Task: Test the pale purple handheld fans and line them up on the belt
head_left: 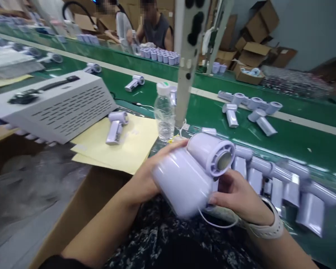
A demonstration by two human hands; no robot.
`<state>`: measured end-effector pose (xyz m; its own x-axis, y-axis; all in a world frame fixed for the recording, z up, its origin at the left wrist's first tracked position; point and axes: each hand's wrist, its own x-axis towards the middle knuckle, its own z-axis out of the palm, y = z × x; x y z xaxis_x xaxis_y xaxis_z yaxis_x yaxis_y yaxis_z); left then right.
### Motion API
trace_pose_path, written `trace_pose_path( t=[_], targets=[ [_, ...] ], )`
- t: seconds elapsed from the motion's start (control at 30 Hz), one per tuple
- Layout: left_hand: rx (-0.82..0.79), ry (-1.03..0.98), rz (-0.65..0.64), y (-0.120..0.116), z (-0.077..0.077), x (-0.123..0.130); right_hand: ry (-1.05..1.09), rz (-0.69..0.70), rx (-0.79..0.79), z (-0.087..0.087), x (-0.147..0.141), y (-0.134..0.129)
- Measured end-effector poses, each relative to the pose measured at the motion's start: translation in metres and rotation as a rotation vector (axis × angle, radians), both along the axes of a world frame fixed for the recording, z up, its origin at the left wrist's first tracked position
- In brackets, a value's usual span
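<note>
A lavender handheld fan [184,183], with a round barrel and a wide, flat handle, is tilted in front of my lap and slightly blurred. My left hand [154,172] is wrapped round its left side, most of the fingers hidden behind it. On the other side, my right hand [235,194] is closed at the handle's edge, the thumb touching it. What lies under the right fingers is partly hidden. A thin white cable [218,225] loops below the handle towards my right wrist. The barrel's open end shows a spoked ring with a dull metallic disc.
Several similar fans [291,186] lie close at the right. One fan [116,127] rests on yellow paper [140,144] at the left, near a vented grey box [72,104]. A plastic bottle [164,112] and a post [186,67] stand ahead, before the green conveyor [201,102]. Co-workers sit beyond.
</note>
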<state>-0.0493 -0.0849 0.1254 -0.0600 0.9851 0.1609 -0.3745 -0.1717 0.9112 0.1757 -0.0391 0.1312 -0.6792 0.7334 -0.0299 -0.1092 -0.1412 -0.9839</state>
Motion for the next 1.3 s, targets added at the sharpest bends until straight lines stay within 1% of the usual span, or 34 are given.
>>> trace_pose_path(
  t=[0.03,0.07,0.13,0.17,0.27,0.33,0.4,0.47,0.6,0.67,0.8,0.97,1.03,1.13,1.3],
  targets=[
    [-0.023,-0.073,0.017,0.009,-0.006,0.007,0.008,-0.067,-0.017,-0.002,0.011,-0.001],
    [-0.043,-0.133,-0.005,0.017,-0.012,0.016,0.025,-0.157,-0.030,-0.005,0.022,-0.002],
    [-0.090,-0.244,-0.105,0.027,-0.020,0.040,0.078,-0.326,-0.055,-0.010,0.039,-0.007],
    [-0.110,-0.290,-0.167,0.030,-0.021,0.053,0.109,-0.377,-0.069,-0.011,0.047,-0.009],
    [-0.104,-0.311,-0.371,0.028,-0.014,0.091,0.197,-0.444,-0.080,-0.010,0.067,-0.019],
    [-0.108,-0.313,-0.502,0.025,-0.009,0.110,0.235,-0.460,-0.075,-0.009,0.079,-0.026],
    [-0.149,-0.319,-0.571,0.025,-0.006,0.124,0.265,-0.452,-0.090,-0.011,0.090,-0.032],
    [-0.187,-0.310,-0.579,0.027,-0.007,0.133,0.271,-0.432,-0.112,-0.015,0.098,-0.037],
    [-0.180,-0.255,-0.612,0.030,-0.010,0.138,0.271,-0.443,-0.159,-0.025,0.105,-0.040],
    [-0.153,-0.235,-0.592,0.031,-0.010,0.137,0.294,-0.441,-0.205,-0.027,0.104,-0.038],
    [-0.182,-0.200,-0.515,0.031,-0.010,0.132,0.328,-0.431,-0.312,-0.025,0.100,-0.032],
    [-0.220,-0.161,-0.489,0.031,-0.006,0.127,0.303,-0.402,-0.395,-0.018,0.096,-0.027],
    [-0.220,-0.169,-0.472,0.032,-0.005,0.126,0.304,-0.404,-0.392,-0.017,0.094,-0.026],
    [-0.195,-0.178,-0.438,0.032,-0.004,0.124,0.291,-0.391,-0.333,-0.017,0.090,-0.025],
    [-0.193,-0.181,-0.471,0.033,-0.005,0.122,0.286,-0.348,-0.288,-0.016,0.088,-0.023]
  ],
)
